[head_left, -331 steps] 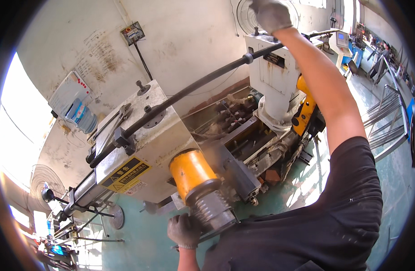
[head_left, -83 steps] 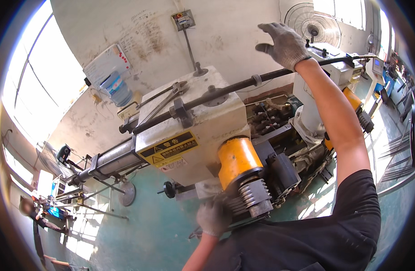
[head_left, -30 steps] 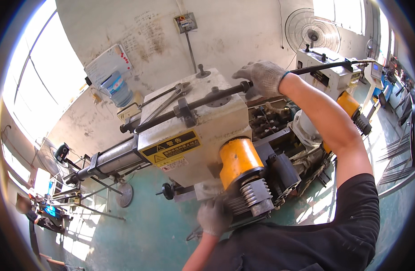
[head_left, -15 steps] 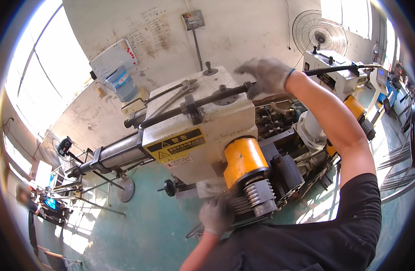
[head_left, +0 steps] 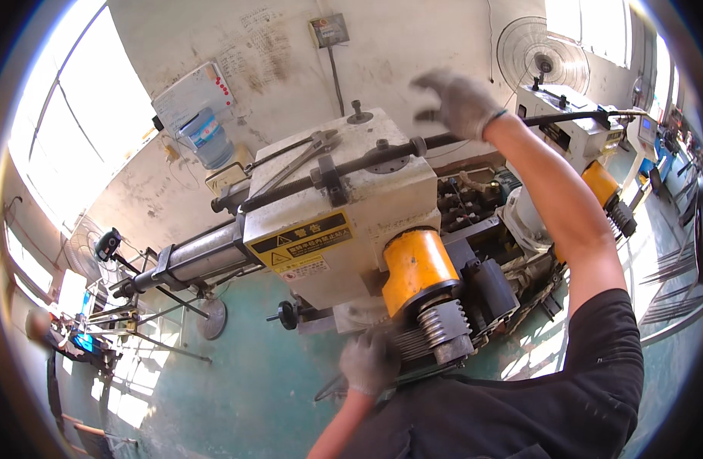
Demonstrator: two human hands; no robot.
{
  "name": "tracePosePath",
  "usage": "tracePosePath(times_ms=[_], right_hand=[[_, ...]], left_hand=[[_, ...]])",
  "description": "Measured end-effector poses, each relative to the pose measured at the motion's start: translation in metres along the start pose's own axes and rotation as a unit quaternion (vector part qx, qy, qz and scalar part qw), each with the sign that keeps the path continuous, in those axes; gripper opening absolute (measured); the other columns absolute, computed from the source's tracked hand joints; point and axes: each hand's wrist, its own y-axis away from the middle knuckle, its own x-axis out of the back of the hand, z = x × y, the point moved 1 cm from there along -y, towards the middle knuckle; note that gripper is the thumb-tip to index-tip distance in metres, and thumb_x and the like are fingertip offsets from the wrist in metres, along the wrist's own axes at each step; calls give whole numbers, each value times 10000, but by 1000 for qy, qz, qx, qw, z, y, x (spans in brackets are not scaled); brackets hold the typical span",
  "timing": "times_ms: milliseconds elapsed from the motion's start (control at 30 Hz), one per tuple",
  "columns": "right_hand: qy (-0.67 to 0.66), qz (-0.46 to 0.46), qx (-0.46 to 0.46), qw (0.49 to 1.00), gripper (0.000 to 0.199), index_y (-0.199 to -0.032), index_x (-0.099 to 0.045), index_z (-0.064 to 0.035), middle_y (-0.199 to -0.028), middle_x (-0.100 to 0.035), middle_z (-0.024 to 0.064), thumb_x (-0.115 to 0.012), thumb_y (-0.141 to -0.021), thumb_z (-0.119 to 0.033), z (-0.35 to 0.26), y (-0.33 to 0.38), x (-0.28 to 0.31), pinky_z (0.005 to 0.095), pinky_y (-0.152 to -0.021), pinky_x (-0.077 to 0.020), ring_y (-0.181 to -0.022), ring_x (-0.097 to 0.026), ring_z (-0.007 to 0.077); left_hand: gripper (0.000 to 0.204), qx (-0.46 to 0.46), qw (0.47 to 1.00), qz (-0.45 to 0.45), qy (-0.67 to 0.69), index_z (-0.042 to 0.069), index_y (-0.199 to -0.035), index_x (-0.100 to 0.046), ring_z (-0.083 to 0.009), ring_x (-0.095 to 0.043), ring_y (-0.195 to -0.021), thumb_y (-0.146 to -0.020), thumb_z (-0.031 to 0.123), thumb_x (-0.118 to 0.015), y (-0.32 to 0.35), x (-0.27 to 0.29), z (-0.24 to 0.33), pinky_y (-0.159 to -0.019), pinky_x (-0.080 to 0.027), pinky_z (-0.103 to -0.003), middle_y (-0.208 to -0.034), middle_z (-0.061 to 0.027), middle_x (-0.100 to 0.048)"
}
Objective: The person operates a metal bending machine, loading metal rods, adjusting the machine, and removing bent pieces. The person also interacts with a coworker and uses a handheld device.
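Observation:
My right hand [head_left: 460, 103], in a grey glove, is raised with its fingers apart and nothing in them. Just below it runs a long dark threaded bar [head_left: 359, 167] across the top of a pale machine housing [head_left: 401, 199]. Low in front, my gloved left hand [head_left: 369, 361] is beside a row of thin metal rods [head_left: 414, 344]. Its fingertips are dark and blurred, so I cannot tell whether they grip a rod. A yellow rounded machine head [head_left: 418, 268] with a ribbed metal roller [head_left: 443, 325] stands right of that hand. Open-end wrenches [head_left: 294, 164] lie on the housing.
A cylinder [head_left: 206, 256] extends left from the housing. A black knob [head_left: 288, 314] juts out low on its front. At the right stand a second machine [head_left: 573, 118] and a fan [head_left: 542, 61]. A water bottle [head_left: 206, 139] sits by the wall. Another person is at the far left.
My right hand has lifted up off the bar and its fingers have spread. The left hand stays nearly where it was, by the rods.

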Motion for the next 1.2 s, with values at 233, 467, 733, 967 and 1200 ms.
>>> tracePosePath(times_ms=[233, 467, 733, 967, 1200], right_hand=[[30, 53, -46, 997, 729, -1587, -634, -171, -1504, -722, 119, -891, -954, -426, -1, -19, 22, 493, -1232, -521, -1422, -660, 333], [81, 119, -34, 989, 652, -1555, -678, -178, -1493, -722, 137, -876, -979, -410, 10, -35, 26, 469, -1264, -500, -1432, -643, 363], [78, 120, -59, 988, 397, -1422, -752, -151, -1357, -778, 119, -770, -1074, -343, 7, -29, 19, 448, -1209, -551, -1336, -701, 322], [-12, 3, -9, 1000, 564, -1515, -669, -124, -1494, -706, 128, -824, -1024, -353, -17, -16, 5, 475, -1225, -526, -1395, -657, 363], [53, -89, 52, 993, 845, -1590, -640, -167, -1641, -620, 122, -952, -868, -476, -38, -17, 1, 478, -1320, -446, -1525, -567, 317]], left_hand=[[301, -20, 999, 18, 24, 192, -1126, -808, -401, -728, -869, -826, 217, -814, -6, 8, 0, -727, -601, -547, -1023, -105, -775], [312, -16, 1000, 13, 15, 189, -1150, -814, -396, -727, -880, -839, 215, -810, -11, 9, 3, -741, -601, -541, -1019, -100, -775], [305, -24, 999, 26, 18, 192, -1140, -813, -391, -726, -873, -837, 224, -826, -9, 9, 6, -722, -595, -535, -999, -94, -768], [289, -33, 999, 36, 22, 193, -1110, -805, -386, -724, -864, -822, 209, -826, -5, 6, 0, -702, -595, -536, -992, -97, -765], [279, -25, 999, 17, 25, 182, -1095, -799, -386, -730, -872, -817, 201, -824, -2, 12, 3, -711, -599, -540, -1004, -100, -773]])
